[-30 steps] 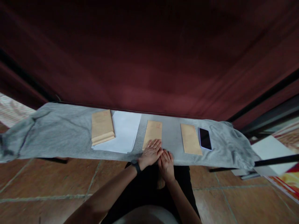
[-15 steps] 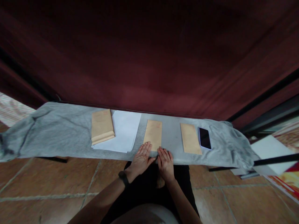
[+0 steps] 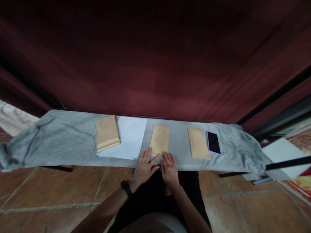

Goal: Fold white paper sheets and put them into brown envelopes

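Observation:
A brown paper envelope [image 3: 159, 139] with a small red print lies upright before me on the grey cloth [image 3: 178, 142]. My left hand [image 3: 144, 165] lies flat at its lower left corner, the fingers stretched out and a little apart, with a dark band on the wrist. At the envelope's lower right edge rests my right hand [image 3: 169, 170], its fingers extended against the near edge. Neither hand grasps the envelope; both touch its near end. Another brown envelope [image 3: 198, 143] lies to the right, out of reach of the fingers.
Left of my hands, a stack of brown envelopes [image 3: 107, 131] overlaps white paper sheets [image 3: 132, 137]. A phone [image 3: 213, 142] lies at the right beside the single envelope. A dark red curtain [image 3: 155, 64] hangs behind the narrow cloth-covered table. Tiled floor [image 3: 73, 184] shows below.
My left hand has slid slightly left, its index finger and thumb spreading away from the other fingers. The right hand has shifted a little left along the envelope's near edge.

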### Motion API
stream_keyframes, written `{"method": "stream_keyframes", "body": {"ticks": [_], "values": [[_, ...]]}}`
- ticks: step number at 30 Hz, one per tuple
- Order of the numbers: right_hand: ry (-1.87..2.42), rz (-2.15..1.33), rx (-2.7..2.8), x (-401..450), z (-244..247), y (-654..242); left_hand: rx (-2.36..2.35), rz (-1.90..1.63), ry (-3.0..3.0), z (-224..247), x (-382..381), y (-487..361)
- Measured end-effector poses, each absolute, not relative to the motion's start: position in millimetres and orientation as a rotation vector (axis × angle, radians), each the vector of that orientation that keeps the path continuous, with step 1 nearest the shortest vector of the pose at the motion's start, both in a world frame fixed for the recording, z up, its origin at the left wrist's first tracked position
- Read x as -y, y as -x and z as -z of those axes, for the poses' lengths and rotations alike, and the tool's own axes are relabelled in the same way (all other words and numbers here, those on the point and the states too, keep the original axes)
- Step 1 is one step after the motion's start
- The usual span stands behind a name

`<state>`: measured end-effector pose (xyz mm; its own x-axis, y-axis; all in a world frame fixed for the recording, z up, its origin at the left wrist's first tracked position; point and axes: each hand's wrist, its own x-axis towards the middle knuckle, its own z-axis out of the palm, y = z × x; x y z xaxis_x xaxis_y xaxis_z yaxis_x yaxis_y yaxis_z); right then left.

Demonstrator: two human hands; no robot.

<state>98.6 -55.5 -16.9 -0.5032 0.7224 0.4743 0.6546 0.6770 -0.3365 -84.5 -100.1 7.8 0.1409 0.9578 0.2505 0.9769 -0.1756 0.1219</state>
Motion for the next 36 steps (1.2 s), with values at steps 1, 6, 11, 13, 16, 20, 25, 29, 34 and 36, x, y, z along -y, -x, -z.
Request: {"method": "stream_keyframes", "body": {"ticks": [1, 6, 11, 13, 16, 20, 25, 29, 34, 36], "values": [[1.025, -0.166, 2.322, 57, 17, -96, 1.973, 0.412, 2.318, -9, 100, 85], [1.035, -0.14, 2.333, 59, 17, -93, 1.986, 0.411, 2.276, -8, 101, 85], [1.092, -0.096, 2.327, 54, 14, -108, 1.994, 0.393, 2.208, -3, 102, 91], [1.112, -0.084, 2.317, 52, 14, -114, 2.002, 0.388, 2.192, -2, 103, 94], [1.115, -0.064, 2.294, 51, 15, -120, 2.004, 0.407, 2.171, -1, 103, 94], [1.112, -0.037, 2.265, 51, 19, -119, 1.971, 0.464, 2.165, 4, 102, 77], [1.12, -0.033, 2.23, 51, 23, -116, 1.882, 0.469, 2.323, 12, 83, 46], [1.141, -0.053, 2.211, 51, 24, -115, 1.956, 0.4, 2.385, 10, 45, 34], [1.156, -0.073, 2.19, 52, 20, -112, 2.085, 0.333, 2.383, 5, -11, 35], [1.179, -0.088, 2.171, 52, 17, -111, 2.115, 0.317, 2.375, 4, -30, 36]]}}
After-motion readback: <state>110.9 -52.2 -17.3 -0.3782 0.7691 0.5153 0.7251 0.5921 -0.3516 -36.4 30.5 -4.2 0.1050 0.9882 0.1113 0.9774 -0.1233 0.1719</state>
